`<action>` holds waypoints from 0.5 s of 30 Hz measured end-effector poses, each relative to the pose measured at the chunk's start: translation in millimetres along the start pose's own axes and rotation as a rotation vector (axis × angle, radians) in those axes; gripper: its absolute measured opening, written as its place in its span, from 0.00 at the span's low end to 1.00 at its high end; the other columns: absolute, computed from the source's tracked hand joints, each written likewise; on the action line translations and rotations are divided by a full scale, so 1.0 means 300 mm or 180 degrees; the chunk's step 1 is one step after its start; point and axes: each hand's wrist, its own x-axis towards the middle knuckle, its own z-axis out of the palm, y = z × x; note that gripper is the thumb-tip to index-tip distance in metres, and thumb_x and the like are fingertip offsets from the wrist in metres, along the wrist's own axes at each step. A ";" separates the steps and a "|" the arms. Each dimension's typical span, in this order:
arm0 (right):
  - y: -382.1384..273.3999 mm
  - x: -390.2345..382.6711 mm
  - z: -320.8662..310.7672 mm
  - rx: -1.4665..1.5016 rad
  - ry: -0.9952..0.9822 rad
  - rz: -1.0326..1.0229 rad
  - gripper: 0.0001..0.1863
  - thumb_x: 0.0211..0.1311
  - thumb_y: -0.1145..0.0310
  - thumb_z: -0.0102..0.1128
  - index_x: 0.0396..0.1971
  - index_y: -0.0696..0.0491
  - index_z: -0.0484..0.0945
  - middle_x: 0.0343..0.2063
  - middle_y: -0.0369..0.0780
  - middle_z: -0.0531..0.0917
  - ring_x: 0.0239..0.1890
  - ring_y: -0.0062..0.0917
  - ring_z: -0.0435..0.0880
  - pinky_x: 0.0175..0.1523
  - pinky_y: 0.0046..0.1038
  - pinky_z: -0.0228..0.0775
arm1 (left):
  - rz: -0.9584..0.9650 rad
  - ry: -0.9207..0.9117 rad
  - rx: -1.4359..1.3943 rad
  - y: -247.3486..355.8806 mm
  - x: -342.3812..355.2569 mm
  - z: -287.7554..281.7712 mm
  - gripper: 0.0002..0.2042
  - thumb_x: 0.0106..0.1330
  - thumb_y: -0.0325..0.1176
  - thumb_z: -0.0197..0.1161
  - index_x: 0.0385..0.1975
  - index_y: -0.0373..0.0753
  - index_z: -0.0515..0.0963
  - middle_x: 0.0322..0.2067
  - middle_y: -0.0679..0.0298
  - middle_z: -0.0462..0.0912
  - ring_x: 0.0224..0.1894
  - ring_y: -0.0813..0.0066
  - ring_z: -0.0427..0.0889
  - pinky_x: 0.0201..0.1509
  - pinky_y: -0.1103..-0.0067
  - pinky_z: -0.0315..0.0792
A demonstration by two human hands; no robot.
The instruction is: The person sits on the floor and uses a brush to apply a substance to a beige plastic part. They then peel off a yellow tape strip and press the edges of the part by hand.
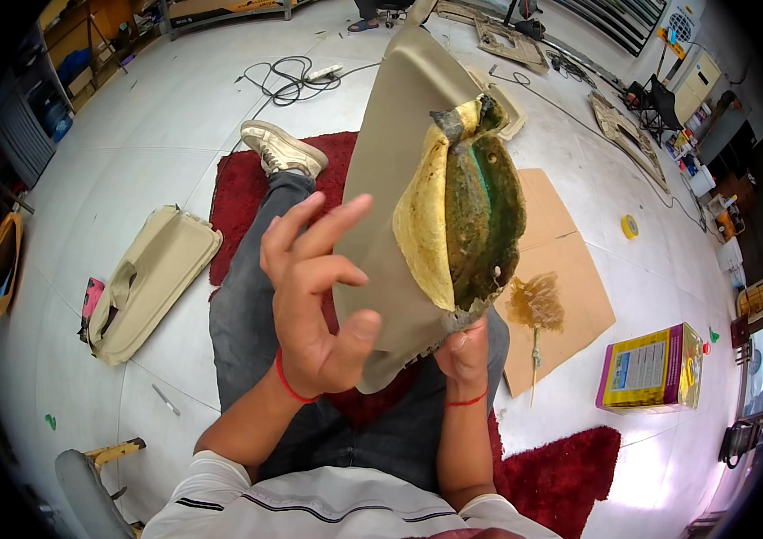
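Note:
A beige molded panel (386, 126) stands tilted up in front of me. On it is a rough-edged piece (467, 211) with a pale yellow side and a dark greenish, grimy hollow. My right hand (461, 350) grips the panel's lower edge, its fingers partly hidden behind it. My left hand (314, 292) is beside the panel's left part, fingers spread and bent; whether the fingertips touch it I cannot tell. Beneath the panel, my legs rest on a red mat (561, 463).
A second beige panel (161, 274) lies on the left floor, near a grey-seated stool (85, 485). At right are stained cardboard (548, 238) with a stick, a yellow tin (647, 364) and tape (629, 225). Cables (287, 81) and more panels lie farther back, near a person's foot (363, 25).

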 end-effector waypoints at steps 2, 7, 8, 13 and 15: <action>0.006 -0.007 0.006 0.0047 0.0014 -0.0034 0.35 0.59 0.52 0.77 0.55 0.65 0.80 0.52 0.44 0.86 0.54 0.28 0.84 0.59 0.31 0.75 | 0.0344 -0.0375 0.0513 0.045 0.035 -0.046 0.19 0.75 0.52 0.54 0.35 0.41 0.73 0.64 0.53 0.79 0.74 0.53 0.62 0.78 0.55 0.29; 0.003 -0.021 0.032 -0.0010 0.0010 0.0035 0.32 0.62 0.53 0.75 0.55 0.64 0.80 0.53 0.43 0.86 0.54 0.28 0.84 0.61 0.32 0.74 | 0.0572 -0.0697 0.0993 0.101 0.081 -0.031 0.23 0.77 0.56 0.49 0.27 0.43 0.69 0.62 0.57 0.82 0.75 0.50 0.60 0.76 0.52 0.18; 0.007 -0.027 0.025 0.0017 -0.0079 0.0103 0.32 0.62 0.53 0.75 0.55 0.64 0.80 0.53 0.43 0.86 0.54 0.28 0.84 0.61 0.32 0.74 | 0.0611 -0.0688 0.1052 0.101 0.084 -0.029 0.23 0.77 0.56 0.48 0.27 0.43 0.69 0.61 0.58 0.83 0.75 0.51 0.60 0.76 0.51 0.18; 0.017 -0.024 -0.003 0.0023 -0.0289 0.0207 0.32 0.63 0.53 0.74 0.56 0.64 0.80 0.53 0.43 0.86 0.55 0.27 0.83 0.61 0.32 0.74 | 0.0626 -0.0727 0.1129 0.093 0.095 -0.013 0.24 0.78 0.57 0.48 0.27 0.43 0.70 0.61 0.59 0.83 0.74 0.51 0.61 0.76 0.51 0.18; 0.022 -0.021 -0.018 -0.0031 -0.0287 0.0236 0.32 0.64 0.53 0.74 0.56 0.64 0.80 0.53 0.43 0.85 0.55 0.27 0.83 0.61 0.32 0.73 | 0.0620 -0.0754 0.1060 0.084 0.097 -0.007 0.24 0.77 0.58 0.48 0.28 0.43 0.70 0.61 0.59 0.83 0.74 0.51 0.61 0.76 0.51 0.18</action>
